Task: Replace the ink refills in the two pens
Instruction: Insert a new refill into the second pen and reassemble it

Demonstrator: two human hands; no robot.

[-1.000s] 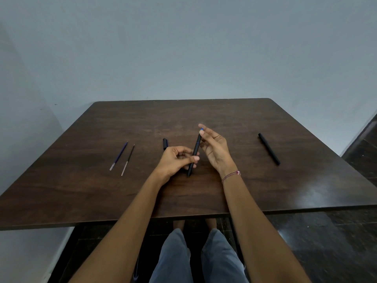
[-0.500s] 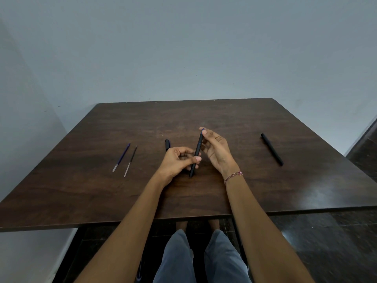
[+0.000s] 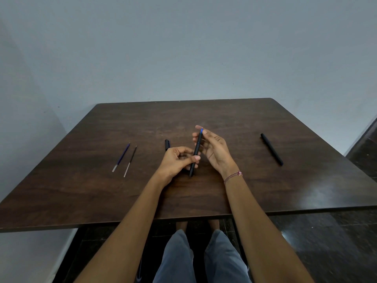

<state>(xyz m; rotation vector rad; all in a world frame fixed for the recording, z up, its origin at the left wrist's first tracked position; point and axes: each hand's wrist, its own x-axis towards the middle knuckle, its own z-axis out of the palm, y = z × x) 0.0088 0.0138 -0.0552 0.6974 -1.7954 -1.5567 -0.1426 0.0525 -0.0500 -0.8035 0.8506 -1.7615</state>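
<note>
The left hand (image 3: 177,160) grips the lower half of a black pen (image 3: 196,153), thumb and curled fingers closed round the barrel, so that it stands tilted above the middle of the dark wooden worktop (image 3: 224,115), its lower end close to the surface; the right hand (image 3: 214,150) is raised just beside it, palm turned towards the left hand, fingers only loosely bent, and its fingertips (image 3: 196,127) meet round the pen's upper end, where a small blue tip (image 3: 201,130) shows; a thread bracelet (image 3: 233,176) circles the right wrist; a black cap (image 3: 167,144) lies on the worktop just behind the left hand, partly hidden by it; well to the left lie two loose refills, near each other and almost parallel, a blue refill (image 3: 122,157) and a dark refill (image 3: 130,161) to its right; well apart on the right side lies the second pen (image 3: 271,149), black, whole and untouched, angled with its near end pointing right.
</note>
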